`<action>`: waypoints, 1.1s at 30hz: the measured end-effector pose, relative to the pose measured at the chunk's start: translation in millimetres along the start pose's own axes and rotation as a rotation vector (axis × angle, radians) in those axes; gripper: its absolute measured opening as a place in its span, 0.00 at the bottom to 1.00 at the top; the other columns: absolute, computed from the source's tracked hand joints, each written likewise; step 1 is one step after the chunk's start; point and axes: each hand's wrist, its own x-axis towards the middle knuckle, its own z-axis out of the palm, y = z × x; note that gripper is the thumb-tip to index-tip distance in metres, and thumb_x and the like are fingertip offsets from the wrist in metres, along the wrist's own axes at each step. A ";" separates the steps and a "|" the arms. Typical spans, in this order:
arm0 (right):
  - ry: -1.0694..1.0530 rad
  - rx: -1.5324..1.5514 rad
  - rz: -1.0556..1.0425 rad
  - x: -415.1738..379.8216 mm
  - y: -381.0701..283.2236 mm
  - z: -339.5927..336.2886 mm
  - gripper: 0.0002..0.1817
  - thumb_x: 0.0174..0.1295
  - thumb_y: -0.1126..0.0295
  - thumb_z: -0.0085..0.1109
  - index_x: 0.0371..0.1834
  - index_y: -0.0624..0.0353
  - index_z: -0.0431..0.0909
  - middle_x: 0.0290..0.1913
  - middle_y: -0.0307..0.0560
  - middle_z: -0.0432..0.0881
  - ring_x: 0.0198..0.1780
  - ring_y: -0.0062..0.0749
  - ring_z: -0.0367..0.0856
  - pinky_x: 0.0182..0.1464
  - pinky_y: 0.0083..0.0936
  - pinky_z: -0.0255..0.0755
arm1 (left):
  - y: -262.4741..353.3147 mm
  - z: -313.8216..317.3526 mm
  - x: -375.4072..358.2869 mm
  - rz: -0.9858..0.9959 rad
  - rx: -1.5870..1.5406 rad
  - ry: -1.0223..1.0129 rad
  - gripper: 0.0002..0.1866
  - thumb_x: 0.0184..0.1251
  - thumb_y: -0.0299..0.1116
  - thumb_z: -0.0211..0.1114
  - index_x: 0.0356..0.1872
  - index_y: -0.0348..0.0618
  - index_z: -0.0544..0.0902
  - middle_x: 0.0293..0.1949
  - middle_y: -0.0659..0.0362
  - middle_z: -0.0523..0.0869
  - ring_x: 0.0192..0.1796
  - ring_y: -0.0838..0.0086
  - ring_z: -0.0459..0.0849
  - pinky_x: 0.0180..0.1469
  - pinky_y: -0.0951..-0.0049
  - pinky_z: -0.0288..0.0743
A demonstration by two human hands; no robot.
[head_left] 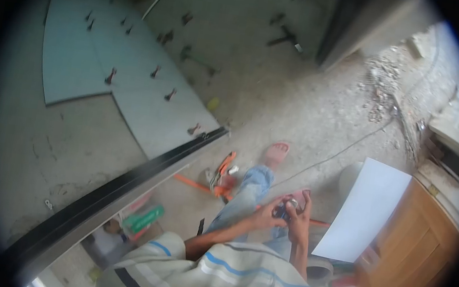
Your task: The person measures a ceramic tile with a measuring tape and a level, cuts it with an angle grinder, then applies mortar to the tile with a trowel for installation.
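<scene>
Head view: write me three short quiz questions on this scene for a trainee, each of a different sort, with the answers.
1. True or false: the left hand and right hand meet at one small dark object.
2. Which lies right beside the white sheet? A) a yellow bar; B) a wooden panel; C) small upright clips.
3. Fill the gap: the bright pack near the black-edged beam is ____.

Key: 1 true; 2 B; 3 green.
</scene>
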 end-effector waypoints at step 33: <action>-0.472 0.275 -0.081 68.6 -331.0 486.1 0.14 0.72 0.58 0.50 0.33 0.53 0.62 0.30 0.46 0.71 0.32 0.37 0.73 0.32 0.33 0.66 | 5.4 -447.9 178.0 -0.520 0.274 1.049 0.42 0.39 0.47 0.77 0.52 0.28 0.71 0.39 0.40 0.84 0.43 0.53 0.86 0.44 0.58 0.79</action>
